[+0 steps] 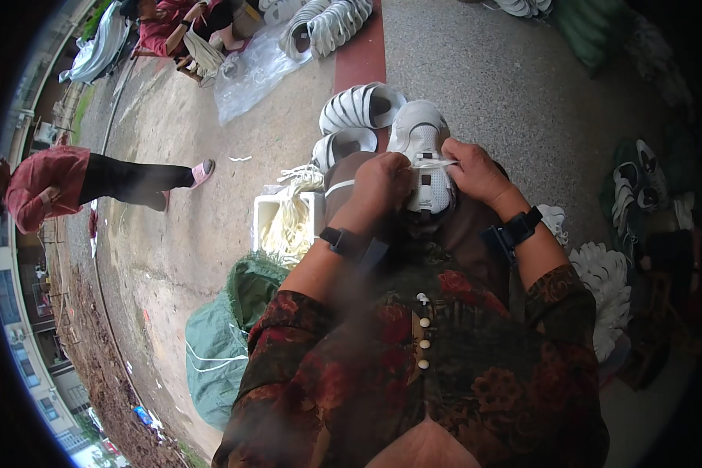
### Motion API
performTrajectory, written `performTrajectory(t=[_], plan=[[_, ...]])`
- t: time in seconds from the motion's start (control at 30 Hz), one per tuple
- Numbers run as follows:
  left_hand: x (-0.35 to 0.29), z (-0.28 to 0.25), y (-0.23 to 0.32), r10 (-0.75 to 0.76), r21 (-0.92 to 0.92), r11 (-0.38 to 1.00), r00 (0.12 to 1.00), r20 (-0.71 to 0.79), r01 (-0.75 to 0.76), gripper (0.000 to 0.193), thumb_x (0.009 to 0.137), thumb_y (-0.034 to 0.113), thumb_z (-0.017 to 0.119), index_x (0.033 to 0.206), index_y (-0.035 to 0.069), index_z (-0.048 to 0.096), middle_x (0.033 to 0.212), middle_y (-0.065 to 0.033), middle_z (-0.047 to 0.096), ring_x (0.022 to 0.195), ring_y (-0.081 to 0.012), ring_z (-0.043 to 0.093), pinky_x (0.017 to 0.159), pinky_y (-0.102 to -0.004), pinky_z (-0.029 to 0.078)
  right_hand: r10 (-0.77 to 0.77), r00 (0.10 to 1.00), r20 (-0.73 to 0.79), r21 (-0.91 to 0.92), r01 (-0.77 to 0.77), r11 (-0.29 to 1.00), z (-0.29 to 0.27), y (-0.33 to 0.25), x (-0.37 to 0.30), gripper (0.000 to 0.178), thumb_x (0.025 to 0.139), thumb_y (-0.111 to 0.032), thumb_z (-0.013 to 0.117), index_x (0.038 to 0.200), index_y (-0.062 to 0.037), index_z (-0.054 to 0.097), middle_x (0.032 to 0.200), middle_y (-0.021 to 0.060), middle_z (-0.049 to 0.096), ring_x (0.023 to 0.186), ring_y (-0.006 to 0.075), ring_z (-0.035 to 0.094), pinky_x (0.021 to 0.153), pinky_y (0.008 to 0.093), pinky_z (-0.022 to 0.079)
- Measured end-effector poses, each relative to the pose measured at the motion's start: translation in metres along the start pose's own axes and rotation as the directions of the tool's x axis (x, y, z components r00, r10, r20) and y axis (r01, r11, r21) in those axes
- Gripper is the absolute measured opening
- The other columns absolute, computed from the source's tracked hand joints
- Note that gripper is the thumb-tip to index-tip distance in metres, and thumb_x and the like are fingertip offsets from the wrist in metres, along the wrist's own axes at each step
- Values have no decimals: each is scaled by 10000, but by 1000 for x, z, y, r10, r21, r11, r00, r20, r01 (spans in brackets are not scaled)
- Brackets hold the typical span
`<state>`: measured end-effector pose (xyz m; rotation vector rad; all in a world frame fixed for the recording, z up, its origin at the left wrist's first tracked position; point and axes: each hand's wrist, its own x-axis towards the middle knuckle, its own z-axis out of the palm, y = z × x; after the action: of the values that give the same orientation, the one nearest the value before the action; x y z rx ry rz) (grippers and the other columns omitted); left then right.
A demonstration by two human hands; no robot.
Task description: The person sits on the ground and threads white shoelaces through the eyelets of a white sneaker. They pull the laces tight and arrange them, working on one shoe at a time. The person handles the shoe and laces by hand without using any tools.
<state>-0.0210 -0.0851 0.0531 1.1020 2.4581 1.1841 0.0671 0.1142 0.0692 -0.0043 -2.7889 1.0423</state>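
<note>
A pale grey-white shoe upper (pixel 419 134) with a perforated mesh part lies across my lap, its rounded end away from me. A cream shoelace (pixel 435 164) crosses it between my two hands. My left hand (pixel 381 186) is closed in a pinch at the lace's left side, against the upper's edge. On the other side, my right hand (pixel 474 173) pinches the lace between thumb and forefinger. A loose length of lace runs out left of my left hand, over my dark trousers. The fingertips of my left hand are partly hidden.
At my left stands a white box (pixel 259 226) full of cream laces (pixel 288 234), with a green sack (pixel 220 347) nearer. Nested white uppers (pixel 359 109) lie ahead; more (pixel 604 292) are stacked at right. One person (pixel 62 175) is upright at left, another (pixel 164 27) sits far left.
</note>
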Motion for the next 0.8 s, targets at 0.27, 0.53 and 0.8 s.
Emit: performTrajectory(t=[0.27, 0.53, 0.8], plan=[[-1, 4, 11, 92, 37, 995, 996, -11, -91, 96, 759, 124, 629, 817, 48, 616, 826, -152, 600, 763, -344, 583, 668, -405, 466, 24, 997, 70, -153, -13, 988, 13, -17, 14, 160, 736, -69, 595, 875, -41, 521, 736, 212, 594, 756, 420, 579, 639, 487, 448], [-7, 3, 18, 7, 168, 986, 1000, 20, -10, 196, 755, 196, 646, 901, 80, 587, 722, -122, 614, 678, -339, 601, 611, -418, 473, -12, 999, 43, -156, 18, 988, 6, -22, -15, 204, 804, -130, 561, 978, -53, 486, 671, 196, 596, 677, 401, 594, 607, 493, 458], [18, 12, 12, -90, 345, 937, 993, 76, 58, 244, 744, 202, 593, 947, 70, 560, 730, -188, 624, 688, -366, 615, 642, -448, 494, 72, 996, -56, -274, -85, 958, 35, -6, -3, 181, 821, -151, 538, 954, -50, 467, 639, 191, 587, 623, 400, 587, 584, 497, 454]])
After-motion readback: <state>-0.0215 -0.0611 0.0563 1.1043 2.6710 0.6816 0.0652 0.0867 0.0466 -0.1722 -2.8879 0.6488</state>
